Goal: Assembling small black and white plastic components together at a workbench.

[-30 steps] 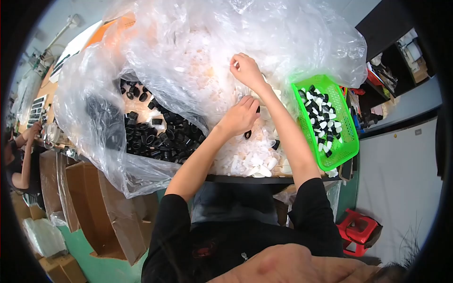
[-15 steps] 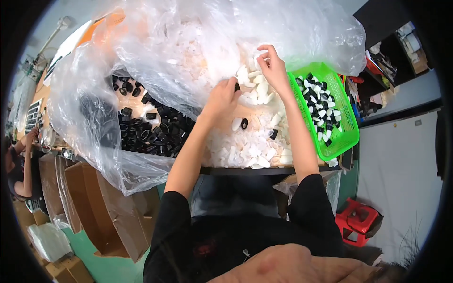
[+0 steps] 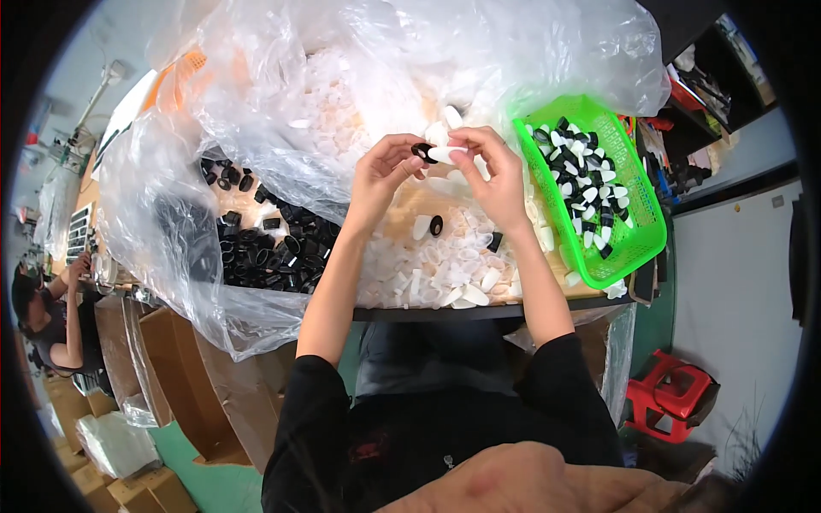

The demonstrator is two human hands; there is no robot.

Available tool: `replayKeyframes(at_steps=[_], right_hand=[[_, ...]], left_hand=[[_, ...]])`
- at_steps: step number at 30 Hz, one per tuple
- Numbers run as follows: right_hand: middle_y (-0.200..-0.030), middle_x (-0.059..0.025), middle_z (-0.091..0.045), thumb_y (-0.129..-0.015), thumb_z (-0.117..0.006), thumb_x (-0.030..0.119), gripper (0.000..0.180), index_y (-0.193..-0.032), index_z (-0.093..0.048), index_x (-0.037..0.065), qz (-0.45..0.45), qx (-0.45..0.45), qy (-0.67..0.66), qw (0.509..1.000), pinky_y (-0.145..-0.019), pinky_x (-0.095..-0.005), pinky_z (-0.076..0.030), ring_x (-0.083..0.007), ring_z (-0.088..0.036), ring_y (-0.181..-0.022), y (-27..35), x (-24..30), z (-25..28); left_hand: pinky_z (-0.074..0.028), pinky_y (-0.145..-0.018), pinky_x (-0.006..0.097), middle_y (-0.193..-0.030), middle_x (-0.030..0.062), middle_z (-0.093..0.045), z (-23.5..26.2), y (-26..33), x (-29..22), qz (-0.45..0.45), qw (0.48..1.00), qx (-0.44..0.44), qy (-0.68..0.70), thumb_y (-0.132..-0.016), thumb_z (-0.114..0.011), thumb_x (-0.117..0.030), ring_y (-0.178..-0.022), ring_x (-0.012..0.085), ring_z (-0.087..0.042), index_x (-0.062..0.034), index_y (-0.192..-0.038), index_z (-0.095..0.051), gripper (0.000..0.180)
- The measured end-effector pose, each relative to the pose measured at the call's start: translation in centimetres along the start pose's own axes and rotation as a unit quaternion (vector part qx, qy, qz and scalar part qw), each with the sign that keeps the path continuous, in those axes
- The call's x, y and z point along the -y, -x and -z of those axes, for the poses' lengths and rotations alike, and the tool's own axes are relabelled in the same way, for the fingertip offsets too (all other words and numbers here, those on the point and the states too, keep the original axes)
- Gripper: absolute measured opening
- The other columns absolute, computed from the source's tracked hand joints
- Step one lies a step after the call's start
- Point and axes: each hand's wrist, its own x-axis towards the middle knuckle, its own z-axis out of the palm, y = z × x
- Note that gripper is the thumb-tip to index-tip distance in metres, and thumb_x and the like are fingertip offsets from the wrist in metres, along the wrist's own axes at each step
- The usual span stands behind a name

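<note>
Above the middle of the table my two hands meet. My left hand (image 3: 386,175) pinches a small black oval ring-shaped part (image 3: 422,152). In the fingers of my right hand (image 3: 492,171) is a white rounded plastic piece (image 3: 446,155), its end touching the black part. Just below them lie another white piece (image 3: 422,227) and a black ring part (image 3: 436,225) side by side. A heap of translucent white pieces (image 3: 445,269) spreads along the table's near edge. Black ring parts (image 3: 274,252) are piled to the left, partly under clear plastic.
At the right stands a green plastic basket (image 3: 654,235) holding several black-and-white assembled pieces. Clear plastic sheeting (image 3: 256,94) covers the back and left. Below are cardboard boxes (image 3: 184,376) and a red stool (image 3: 671,389). Another person (image 3: 64,329) works at far left.
My right hand has come down from the white pieces with one in its fingers. My left hand has risen slightly, and the black part and white piece now touch. The view has shifted a little.
</note>
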Motion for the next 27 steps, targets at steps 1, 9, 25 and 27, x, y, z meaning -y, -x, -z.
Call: replayKeyframes(at_steps=[1, 9, 25, 27], right_hand=[[-0.087, -0.0035, -0.064, -0.085, -0.068, 0.004, 0.021, -0.106, -0.065, 0.002, 0.014, 0.0, 0.052, 0.999, -0.071, -0.0242, -0.048, -0.0117, -0.059, -0.076, 0.1, 0.6, -0.1], [-0.09, -0.006, -0.066, -0.08, -0.072, 0.001, 0.024, -0.102, -0.066, 0.006, 0.119, -0.02, 0.18, 0.976, -0.064, -0.0269, -0.051, -0.0172, -0.064, -0.077, 0.5, -0.2, -0.5], [-0.092, -0.0071, -0.066, -0.077, -0.077, 0.007, 0.03, -0.104, -0.063, 0.006, 0.1, -0.019, 0.165, 0.981, -0.065, -0.0289, -0.052, -0.0195, -0.064, -0.076, 0.6, -0.6, -1.6], [-0.092, -0.0076, -0.067, -0.077, -0.078, 0.011, 0.033, -0.106, -0.063, 0.006, 0.124, -0.026, 0.182, 0.975, -0.065, -0.0302, -0.053, -0.0209, -0.066, -0.078, 0.6, -0.7, -1.8]], left_hand=[[-0.049, -0.076, 0.026, -0.108, 0.0099, -0.065, -0.1, 0.0, -0.1, -0.004, 1.0, 0.005, -0.004, -0.091, -0.06, 0.001, -0.092, 0.0138, -0.061, 0.0031, -0.114, -0.057, 0.024], [-0.052, -0.08, 0.026, -0.109, 0.0089, -0.062, -0.6, 0.2, 0.0, -0.03, 0.998, 0.013, -0.051, -0.089, -0.061, 0.003, -0.092, 0.0144, -0.062, 0.0045, -0.112, -0.061, 0.023], [-0.052, -0.082, 0.024, -0.102, 0.0073, -0.063, -1.0, 0.5, 0.2, -0.057, 0.996, -0.04, -0.058, -0.091, -0.056, 0.008, -0.092, 0.0129, -0.063, 0.0046, -0.115, -0.062, 0.025], [-0.051, -0.082, 0.023, -0.101, 0.0062, -0.062, -1.3, 0.4, 0.2, -0.061, 0.995, -0.054, -0.05, -0.091, -0.057, 0.008, -0.091, 0.0114, -0.062, 0.0046, -0.115, -0.061, 0.024]])
